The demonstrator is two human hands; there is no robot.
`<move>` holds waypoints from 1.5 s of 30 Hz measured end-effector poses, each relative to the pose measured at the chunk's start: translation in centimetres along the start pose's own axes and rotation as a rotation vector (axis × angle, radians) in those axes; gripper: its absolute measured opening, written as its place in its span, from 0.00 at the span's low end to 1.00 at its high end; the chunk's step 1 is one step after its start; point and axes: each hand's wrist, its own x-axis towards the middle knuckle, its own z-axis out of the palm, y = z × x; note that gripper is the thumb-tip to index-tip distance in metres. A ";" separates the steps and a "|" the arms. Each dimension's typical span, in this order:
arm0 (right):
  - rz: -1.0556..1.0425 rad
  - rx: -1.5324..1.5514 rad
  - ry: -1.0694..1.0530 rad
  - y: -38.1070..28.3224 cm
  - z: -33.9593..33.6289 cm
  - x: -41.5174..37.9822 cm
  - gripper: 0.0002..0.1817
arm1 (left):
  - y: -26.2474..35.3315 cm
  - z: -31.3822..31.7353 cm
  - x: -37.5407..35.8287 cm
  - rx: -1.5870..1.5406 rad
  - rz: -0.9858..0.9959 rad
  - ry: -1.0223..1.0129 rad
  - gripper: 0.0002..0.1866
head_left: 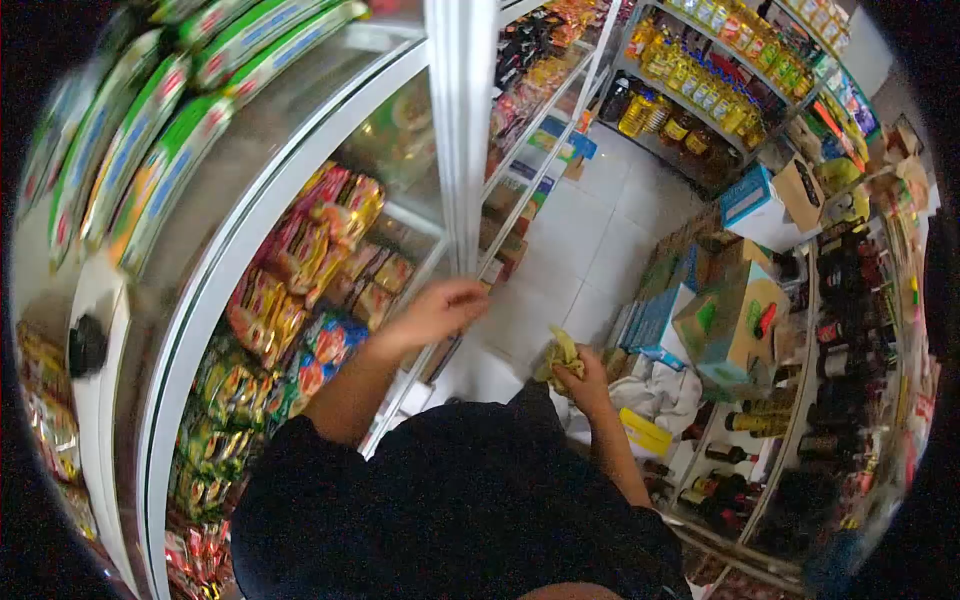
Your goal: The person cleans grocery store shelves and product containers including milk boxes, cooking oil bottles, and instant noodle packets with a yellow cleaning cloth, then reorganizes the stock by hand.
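Observation:
My right hand (582,378) is closed around a crumpled yellowish cloth (562,352), whose loose end sticks up above the fingers. My left hand (442,312) is at the lower end of a white upright frame (462,150) of the glass-fronted cabinet. Its fingers are blurred, and they overlap the frame's edge in this view. Behind the glass, just left of that hand, lie stacked shiny noodle-like packets (310,235) in yellow and red, with green packets (225,440) lower down.
Long green-and-white packs (160,150) lie on top at the left. Cardboard boxes (735,325) and a white plastic bag (660,400) stand on my right, before a rack of dark bottles (835,330). Oil bottles (690,80) fill shelves beyond the tiled floor (560,235).

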 end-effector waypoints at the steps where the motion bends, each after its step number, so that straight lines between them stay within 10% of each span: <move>1: -0.039 -0.063 0.001 0.6 -0.6 2.1 0.14 | -0.2 0.9 1.9 0.045 0.065 0.042 0.12; 10: -0.216 -0.040 -0.056 3.0 -8.0 27.2 0.24 | -2.4 0.6 20.9 0.683 0.088 0.688 0.25; 14: -0.524 -0.222 -0.162 0.1 -7.4 38.1 0.25 | -5.5 0.6 25.8 0.980 -0.346 0.662 0.41; 22: -1.005 -0.483 -0.377 -3.3 4.0 47.3 0.23 | -5.0 0.2 25.8 0.962 -0.491 0.509 0.48; 28: -0.677 -0.462 -0.390 -5.0 0.5 56.0 0.17 | -5.8 0.0 25.5 0.830 -0.484 0.509 0.45; 34: -0.792 -0.531 0.122 14.9 -4.5 83.6 0.30 | -7.8 0.8 25.1 0.801 -0.346 0.679 0.48; 35: -1.211 -0.935 0.375 15.6 -5.4 85.5 0.25 | -8.4 0.9 25.2 0.832 -0.334 0.691 0.48; 38: -0.624 -1.168 0.061 9.6 -3.5 81.3 0.23 | -7.8 0.6 25.9 0.792 -0.400 0.757 0.48; 45: -1.130 -0.454 -0.615 1.0 -1.1 60.5 0.21 | -7.9 1.1 27.6 0.774 -0.467 0.873 0.47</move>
